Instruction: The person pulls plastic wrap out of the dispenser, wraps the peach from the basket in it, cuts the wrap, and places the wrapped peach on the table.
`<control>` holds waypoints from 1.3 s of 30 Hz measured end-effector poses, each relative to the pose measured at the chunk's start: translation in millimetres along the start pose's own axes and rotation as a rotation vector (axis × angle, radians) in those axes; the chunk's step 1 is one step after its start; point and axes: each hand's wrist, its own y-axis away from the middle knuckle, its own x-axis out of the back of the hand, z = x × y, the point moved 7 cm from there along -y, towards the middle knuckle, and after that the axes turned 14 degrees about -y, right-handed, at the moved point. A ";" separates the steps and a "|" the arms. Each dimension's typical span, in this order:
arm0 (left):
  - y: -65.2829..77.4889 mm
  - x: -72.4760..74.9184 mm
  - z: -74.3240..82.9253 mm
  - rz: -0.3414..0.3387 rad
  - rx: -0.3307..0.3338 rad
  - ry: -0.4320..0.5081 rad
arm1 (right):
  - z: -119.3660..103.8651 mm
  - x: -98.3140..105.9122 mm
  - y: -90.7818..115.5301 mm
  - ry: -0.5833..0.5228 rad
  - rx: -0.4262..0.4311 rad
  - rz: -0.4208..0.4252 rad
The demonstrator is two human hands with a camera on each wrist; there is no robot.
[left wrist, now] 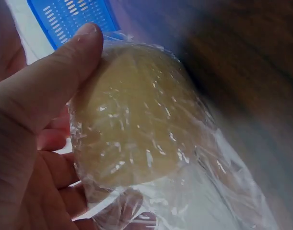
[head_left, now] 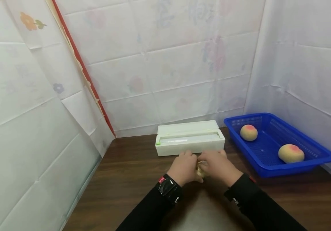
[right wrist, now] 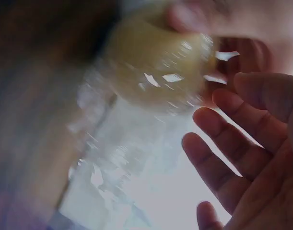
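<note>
My left hand (head_left: pixel 184 167) grips a pale yellow peach (left wrist: pixel 132 115), its thumb (left wrist: pixel 72 62) lying along the top side in the left wrist view. Clear cling film (left wrist: pixel 223 177) covers the fruit, and a loose, crinkled length trails off below. Close by is my right hand (head_left: pixel 219 166); in the right wrist view its fingers (right wrist: pixel 223 165) are loosely spread beside the film, holding nothing. Between the two hands in the head view, only a small part of the wrapped peach shows. Behind them on the table stands a white cling film box (head_left: pixel 190 147) with its lid raised.
At the right, a blue plastic basket (head_left: pixel 269 171) holds two peaches with pink tops, one at the back (head_left: pixel 249 132) and one nearer (head_left: pixel 291 153). The brown wooden table (head_left: pixel 125 179) is bordered by white sheeting (head_left: pixel 182 73) at the back and sides.
</note>
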 end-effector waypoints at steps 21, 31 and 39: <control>3.1 54.0 -16.4 0.217 -0.049 0.224 | -1.6 71.9 -6.8 -0.388 -0.088 0.046; 26.4 97.0 -41.8 0.454 -0.061 0.294 | -7.2 102.0 4.7 -0.414 -0.133 0.080; 28.3 101.0 -43.5 0.492 -0.080 0.312 | 2.7 100.4 5.7 -0.544 -0.254 0.077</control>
